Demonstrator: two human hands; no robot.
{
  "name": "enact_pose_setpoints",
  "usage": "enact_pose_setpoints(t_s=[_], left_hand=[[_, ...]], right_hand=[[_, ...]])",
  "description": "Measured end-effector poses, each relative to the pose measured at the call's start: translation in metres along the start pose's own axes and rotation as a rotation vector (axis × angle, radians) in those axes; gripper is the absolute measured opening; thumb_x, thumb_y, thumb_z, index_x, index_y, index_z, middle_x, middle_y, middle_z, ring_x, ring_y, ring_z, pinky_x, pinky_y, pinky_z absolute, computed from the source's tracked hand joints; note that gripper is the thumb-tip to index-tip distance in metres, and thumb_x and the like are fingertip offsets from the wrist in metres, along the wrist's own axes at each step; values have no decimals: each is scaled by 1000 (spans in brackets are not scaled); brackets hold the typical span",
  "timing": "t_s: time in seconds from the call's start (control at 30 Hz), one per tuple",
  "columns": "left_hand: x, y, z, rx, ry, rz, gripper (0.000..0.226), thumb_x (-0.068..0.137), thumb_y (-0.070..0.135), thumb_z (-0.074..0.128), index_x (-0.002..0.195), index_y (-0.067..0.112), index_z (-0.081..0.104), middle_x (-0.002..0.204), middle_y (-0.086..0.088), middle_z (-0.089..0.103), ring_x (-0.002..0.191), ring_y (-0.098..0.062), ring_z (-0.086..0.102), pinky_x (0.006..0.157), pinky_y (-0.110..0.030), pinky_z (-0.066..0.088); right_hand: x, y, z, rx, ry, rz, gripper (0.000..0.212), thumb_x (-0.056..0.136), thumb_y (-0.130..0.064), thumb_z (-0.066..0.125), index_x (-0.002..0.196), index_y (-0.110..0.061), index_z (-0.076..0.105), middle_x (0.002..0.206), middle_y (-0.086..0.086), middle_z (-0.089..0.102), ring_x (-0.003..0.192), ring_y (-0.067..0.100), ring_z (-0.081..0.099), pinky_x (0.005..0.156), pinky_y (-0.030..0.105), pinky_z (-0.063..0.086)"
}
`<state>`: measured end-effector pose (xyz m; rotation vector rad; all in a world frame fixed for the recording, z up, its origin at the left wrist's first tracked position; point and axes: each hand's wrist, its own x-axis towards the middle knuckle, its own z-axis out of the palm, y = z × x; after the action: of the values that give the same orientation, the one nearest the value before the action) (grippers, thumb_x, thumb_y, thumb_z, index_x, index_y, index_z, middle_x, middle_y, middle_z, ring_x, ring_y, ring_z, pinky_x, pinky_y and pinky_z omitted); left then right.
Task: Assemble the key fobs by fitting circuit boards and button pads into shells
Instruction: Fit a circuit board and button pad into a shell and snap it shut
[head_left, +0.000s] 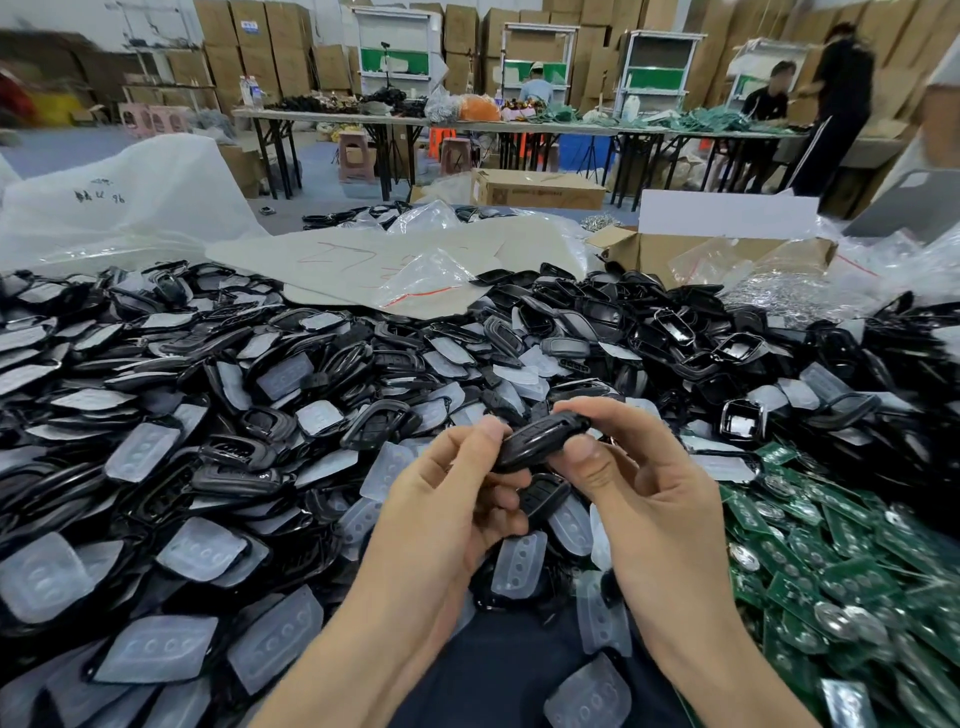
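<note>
Both my hands hold one black key fob shell (540, 441) above the heap, at the centre of the view. My left hand (447, 499) pinches its left end between thumb and fingers. My right hand (639, 493) grips its right end, thumb below and fingers curled over the top. A second black shell piece (543, 496) sits just under the first, against my left fingers. Black shells (260, 457) and translucent button pads (200, 556) cover the table to the left. Green circuit boards (831, 566) are piled at the right.
An open cardboard box (722, 249) with plastic bags stands at the back right. A sheet of cardboard (363, 260) and a large white bag (119, 202) lie behind the heap. Long tables, stacked cartons and several people are farther back.
</note>
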<state>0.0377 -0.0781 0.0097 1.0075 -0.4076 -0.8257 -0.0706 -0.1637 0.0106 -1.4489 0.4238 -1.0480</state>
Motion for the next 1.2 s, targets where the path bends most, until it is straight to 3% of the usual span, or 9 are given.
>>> enact_pose_setpoints(t_s=[0.07, 0.13, 0.3, 0.57, 0.73, 0.8, 0.97, 1.2], left_hand=[[-3, -2, -1, 195, -26, 177, 30, 77, 50, 69, 89, 24, 75, 79, -2, 71, 66, -14, 65, 59, -25, 56], [-7, -5, -1, 401, -32, 335, 22, 84, 48, 65, 101, 36, 73, 89, 6, 74, 76, -12, 71, 68, -24, 58], [-10, -8, -1, 660, 68, 599, 20, 88, 45, 63, 107, 49, 69, 114, 21, 66, 95, -11, 69, 74, -14, 52], [-9, -10, -3, 741, 170, 647, 16, 91, 45, 61, 105, 49, 63, 105, 25, 68, 95, -1, 67, 77, -10, 48], [-10, -8, -2, 765, 188, 664, 12, 89, 45, 60, 100, 48, 63, 107, 20, 64, 95, -12, 65, 77, -22, 52], [-10, -6, -2, 764, 194, 658, 12, 90, 37, 64, 99, 45, 64, 107, 19, 63, 96, -13, 64, 79, -24, 51], [-8, -1, -5, 762, 238, 666, 19, 91, 19, 71, 92, 38, 70, 99, 18, 65, 96, -6, 63, 80, -8, 42], [-7, 1, -6, 731, 223, 632, 24, 88, 8, 73, 89, 32, 75, 91, 17, 65, 97, -1, 62, 80, -6, 40]], right_hand=[[2, 1, 0, 29, 37, 7, 18, 79, -32, 74, 97, -32, 76, 100, -5, 78, 96, 13, 75, 85, 21, 57], [3, 2, 0, 77, 78, 24, 16, 78, -32, 73, 94, -33, 76, 100, -2, 78, 96, 14, 75, 85, 23, 58], [2, 2, 2, 113, 95, 49, 17, 78, -33, 74, 95, -34, 77, 100, -2, 77, 97, 14, 75, 83, 21, 59], [-1, 4, 4, 111, 133, 47, 10, 75, -33, 77, 83, -33, 71, 97, -2, 77, 90, 19, 77, 80, 19, 58], [0, 5, 5, 70, 129, 22, 15, 73, -36, 77, 86, -34, 70, 97, -2, 76, 93, 18, 75, 82, 20, 58], [1, 5, 5, 46, 118, 11, 18, 71, -40, 78, 87, -36, 71, 97, -2, 76, 94, 18, 75, 83, 21, 58], [0, 6, 3, -62, 62, -8, 23, 71, -48, 78, 90, -40, 68, 97, -3, 76, 92, 19, 75, 90, 34, 59], [-1, 6, 1, -111, 59, -24, 17, 72, -46, 76, 86, -41, 67, 87, -5, 74, 88, 26, 72, 88, 46, 59]])
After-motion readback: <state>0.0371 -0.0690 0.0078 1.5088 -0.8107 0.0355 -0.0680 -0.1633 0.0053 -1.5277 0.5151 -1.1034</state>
